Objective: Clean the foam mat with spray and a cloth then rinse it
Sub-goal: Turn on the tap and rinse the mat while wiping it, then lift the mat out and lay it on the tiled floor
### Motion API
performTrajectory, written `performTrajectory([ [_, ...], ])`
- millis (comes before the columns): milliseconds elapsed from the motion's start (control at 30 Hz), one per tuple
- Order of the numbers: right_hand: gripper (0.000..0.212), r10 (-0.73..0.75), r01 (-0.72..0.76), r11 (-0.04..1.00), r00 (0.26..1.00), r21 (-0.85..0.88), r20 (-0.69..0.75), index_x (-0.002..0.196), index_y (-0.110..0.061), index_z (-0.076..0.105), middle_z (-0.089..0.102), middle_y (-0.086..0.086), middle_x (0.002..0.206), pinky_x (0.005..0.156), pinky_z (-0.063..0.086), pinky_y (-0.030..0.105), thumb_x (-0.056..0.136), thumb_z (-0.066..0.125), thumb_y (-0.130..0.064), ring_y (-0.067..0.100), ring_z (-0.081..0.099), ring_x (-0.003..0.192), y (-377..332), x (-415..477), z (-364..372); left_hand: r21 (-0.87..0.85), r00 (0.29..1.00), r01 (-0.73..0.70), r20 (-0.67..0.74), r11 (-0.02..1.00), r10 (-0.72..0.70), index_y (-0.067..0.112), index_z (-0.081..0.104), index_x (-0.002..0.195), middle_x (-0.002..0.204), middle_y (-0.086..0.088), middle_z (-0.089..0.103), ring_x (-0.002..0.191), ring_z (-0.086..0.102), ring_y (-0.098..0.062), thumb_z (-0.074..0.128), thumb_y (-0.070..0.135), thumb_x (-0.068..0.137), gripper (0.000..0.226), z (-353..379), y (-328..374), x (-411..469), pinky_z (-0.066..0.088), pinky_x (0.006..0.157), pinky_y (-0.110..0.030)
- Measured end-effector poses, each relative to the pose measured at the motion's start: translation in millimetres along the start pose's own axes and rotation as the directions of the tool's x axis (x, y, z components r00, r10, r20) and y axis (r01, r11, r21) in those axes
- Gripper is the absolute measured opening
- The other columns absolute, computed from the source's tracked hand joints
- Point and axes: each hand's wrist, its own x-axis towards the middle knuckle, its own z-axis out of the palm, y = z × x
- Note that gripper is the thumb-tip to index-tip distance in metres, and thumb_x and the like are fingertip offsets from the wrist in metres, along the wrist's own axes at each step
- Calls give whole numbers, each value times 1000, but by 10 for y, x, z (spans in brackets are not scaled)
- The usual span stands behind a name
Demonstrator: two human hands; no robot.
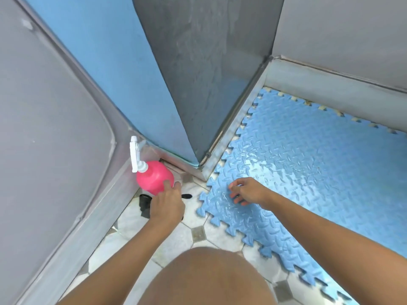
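Foam mat (308, 164) lies beside pink spray bottle (154, 178) and wall corner (198, 128).

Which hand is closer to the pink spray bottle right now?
Left. The left hand has its fingertips against the pink spray bottle; the right hand is off to the bottle's right, above the blue foam mat.

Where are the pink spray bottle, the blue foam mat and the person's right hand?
pink plastic spray bottle (153, 179): head view, on its round body.
blue textured foam mat (308, 164): head view, on its wet surface.
right hand (246, 191): head view, on its back.
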Motion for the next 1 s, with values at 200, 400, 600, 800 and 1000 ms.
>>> performTrajectory([
  [200,14,-12,7,998,996,-55,-92,93,-12,62,70,10,87,62,50,30,99,60,-24,20,62,67,24,-31,-249,-633,938,215,346,744,24,13,59,135,129,-2,66,121,63,-26,78,53,74,76,100,548,495,51,101,-35],
  [400,18,-11,2,999,982,-49,-186,98,-12,65,73,6,92,63,51,27,99,58,-29,17,66,72,-220,-310,-596,-685,893,328,450,650,24,11,62,123,125,-1,68,110,65,-21,89,49,70,71,68,713,597,54,88,-32],
  [600,15,-34,47,997,976,57,-215,95,-13,63,69,5,89,58,48,24,100,57,-26,19,64,73,-688,-846,-731,-733,821,318,530,601,213,20,74,119,116,5,76,107,71,-14,91,60,65,69,-436,750,446,53,82,-28],
  [800,10,-103,90,995,921,-50,-376,95,-16,67,64,5,80,50,42,21,98,59,-19,21,61,64,-1154,-1906,-1018,-844,946,101,245,526,212,14,69,101,86,1,72,70,68,-12,86,25,84,26,-1482,1006,-336,52,58,-21],
  [1000,40,-309,87,878,854,-470,-419,117,-28,67,62,5,109,79,50,29,89,54,-3,21,61,81,-1887,-3598,-1222,-812,932,-200,14,548,361,11,72,99,94,-5,74,87,71,-31,82,35,78,34,-3006,680,-1398,57,78,-40],
])
